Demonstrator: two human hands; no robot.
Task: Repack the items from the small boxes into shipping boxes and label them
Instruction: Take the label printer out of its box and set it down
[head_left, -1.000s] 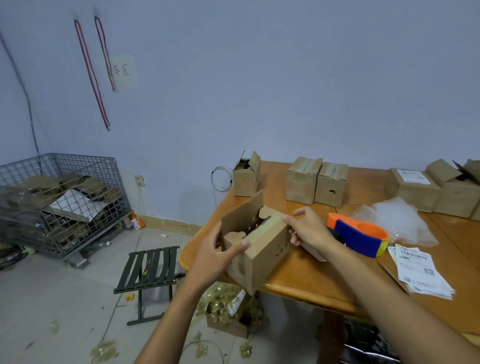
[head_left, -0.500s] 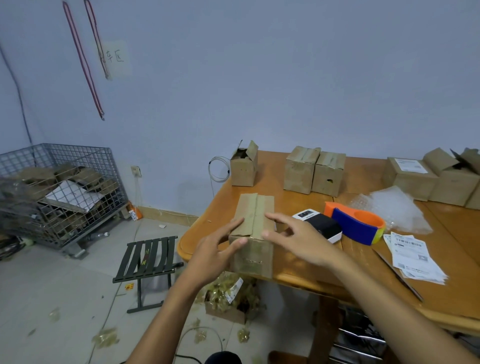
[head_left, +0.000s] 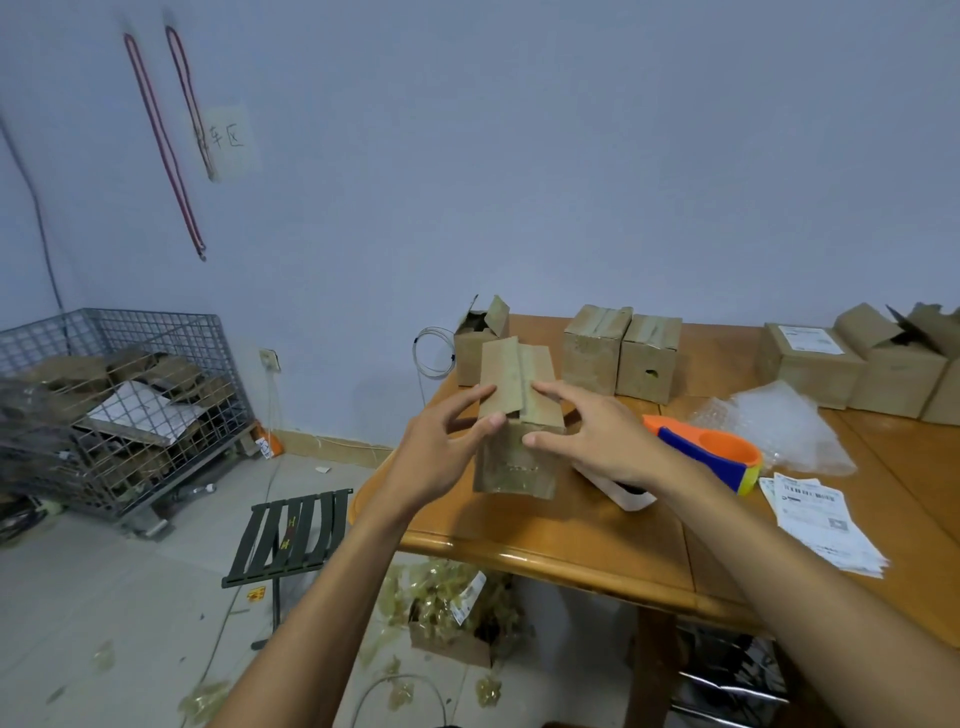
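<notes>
1. Carton (head_left: 514, 462): stood on the table (head_left: 571, 551) toward its left edge, left hand (head_left: 441, 457) at its left flap, right hand (head_left: 602, 441) at its right flap.
2. Unsealed box (head_left: 475, 358): at the far-left corner, behind the carton.
3. Left sealed box (head_left: 592, 353) and right sealed box (head_left: 647, 364): side by side, to the right of the unsealed box.
4. Labelled box (head_left: 805, 364): farther right on the far edge, just left of another flap-up box (head_left: 898, 374).
5. Tape dispenser (head_left: 711, 452): right of the carton, behind the right hand.
6. Bubble wrap (head_left: 774, 426): just behind and right of the dispenser.
7. Paper sheets (head_left: 826, 525): in front of the bubble wrap.
8. Wire cage (head_left: 119, 410): on the floor by the wall, well left of the table.
9. Stool (head_left: 291, 535): on the floor between the cage and the table.
10. Scrap box (head_left: 457, 623): on the floor under the near edge.
</notes>
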